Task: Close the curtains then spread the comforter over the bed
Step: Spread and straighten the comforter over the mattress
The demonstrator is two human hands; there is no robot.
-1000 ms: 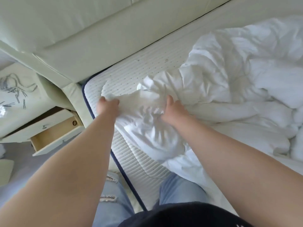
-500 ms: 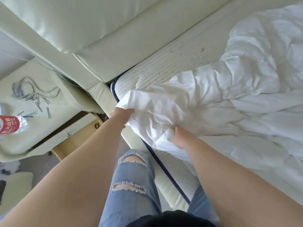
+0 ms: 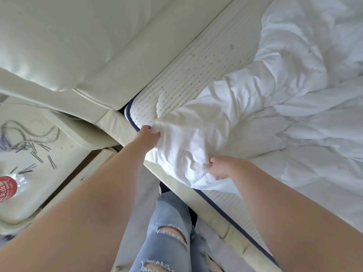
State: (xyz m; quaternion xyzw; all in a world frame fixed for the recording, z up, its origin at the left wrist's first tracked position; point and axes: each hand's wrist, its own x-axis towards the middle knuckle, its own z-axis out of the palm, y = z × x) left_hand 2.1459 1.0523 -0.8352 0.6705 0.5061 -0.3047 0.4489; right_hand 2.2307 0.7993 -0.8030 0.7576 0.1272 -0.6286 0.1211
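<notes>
Holding the comforter (image 3: 225, 122) corner tight in both fists, left hand (image 3: 148, 137) nearer the headboard (image 3: 82, 55), right hand (image 3: 222, 166) lower, rest bunched off right.

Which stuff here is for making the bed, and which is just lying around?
For the job: comforter, mattress, left hand and right hand gripping the comforter.

Just lying about: cord, hairpins, red-labelled packet, all on the nightstand.

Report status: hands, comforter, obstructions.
Left hand and right hand both grip comforter corner at mattress edge. Comforter bunched, unspread. Nothing blocking.
</notes>
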